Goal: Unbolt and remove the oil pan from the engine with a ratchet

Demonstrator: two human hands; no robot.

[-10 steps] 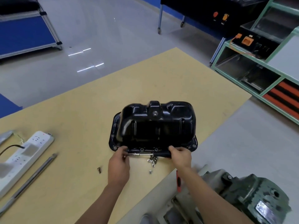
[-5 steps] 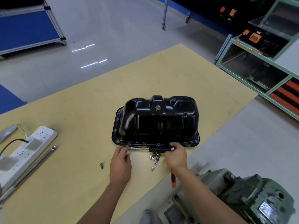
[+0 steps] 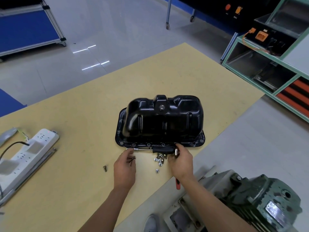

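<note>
- Pulled back off ratchet (image 3: pixel 160 149) tip: left hand (image 3: pixel 124 166), fingers curled, pinching a dark bolt (image 3: pixel 133 159).
- right hand (image 3: pixel 181 162) wraps ratchet handle.
- oil pan (image 3: pixel 160 119) sits upside down on wooden table (image 3: pixel 75 164), ratchet lying along its near flange.
- loose bolts (image 3: pixel 160 160) beside right hand.

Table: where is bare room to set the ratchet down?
Bare wood lies between the strip and the pan, beyond the pan toward the far corner of the table, and left of the left hand, past one stray bolt. Crowded: the pan's near edge, with ratchet, bolts and right hand.
</note>
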